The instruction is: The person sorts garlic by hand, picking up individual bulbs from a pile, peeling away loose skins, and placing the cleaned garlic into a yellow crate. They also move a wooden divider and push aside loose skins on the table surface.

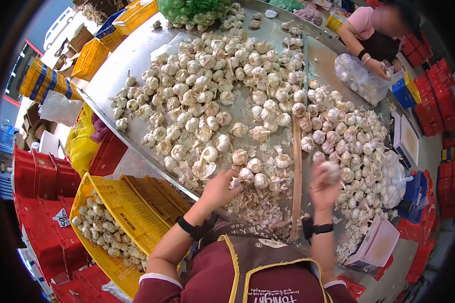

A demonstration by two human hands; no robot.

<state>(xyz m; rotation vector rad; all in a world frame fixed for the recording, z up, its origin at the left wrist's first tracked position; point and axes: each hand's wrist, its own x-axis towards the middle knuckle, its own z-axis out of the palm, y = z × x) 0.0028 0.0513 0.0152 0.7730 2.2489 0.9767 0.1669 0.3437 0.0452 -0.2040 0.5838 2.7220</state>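
Observation:
A steel table is heaped with several garlic bulbs and loose papery skins. My left hand reaches over the near edge and closes on a garlic bulb beside other bulbs. My right hand is raised over the table's right half and grips a garlic bulb. A wooden strip divides the left pile from the right pile. Both wrists wear black bands.
A yellow crate with garlic stands at lower left, among red crates. Another person at upper right handles a clear bag of garlic. A scale and a filled bag sit at right.

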